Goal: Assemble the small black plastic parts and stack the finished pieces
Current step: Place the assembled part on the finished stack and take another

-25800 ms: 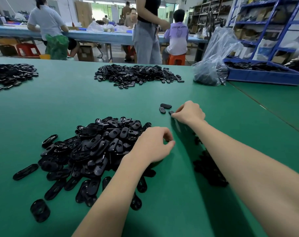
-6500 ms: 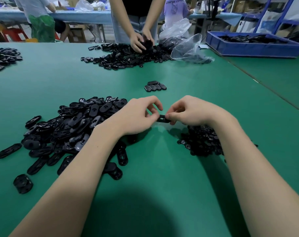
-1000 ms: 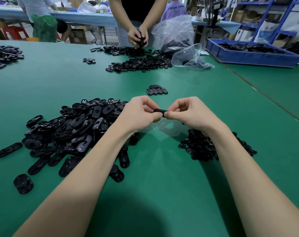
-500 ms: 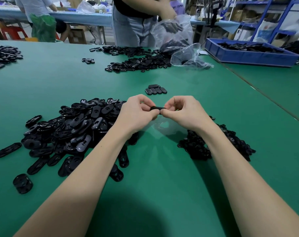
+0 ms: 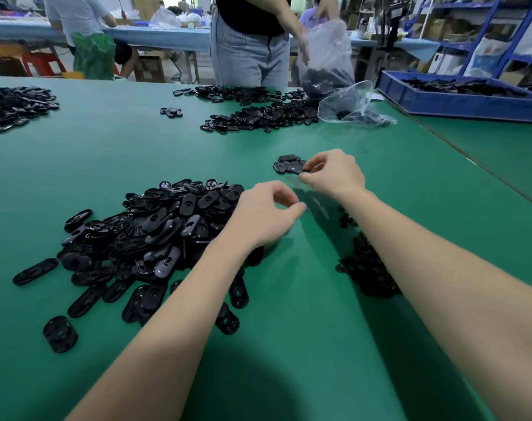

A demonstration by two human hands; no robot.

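Right hand (image 5: 334,174) pinching a black piece (image 5: 304,170) at the finished row (image 5: 287,164), left hand (image 5: 266,215) empty

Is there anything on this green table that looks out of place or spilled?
Nothing serious. A few oval parts lie scattered off the big pile, and a clear bag lies collapsed on the table among black parts.

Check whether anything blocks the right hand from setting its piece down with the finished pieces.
Nothing visible does. The right hand pinches a piece at the right edge of the finished pieces; only bare green table lies around them. The left hand hangs nearer the person, out of the way.
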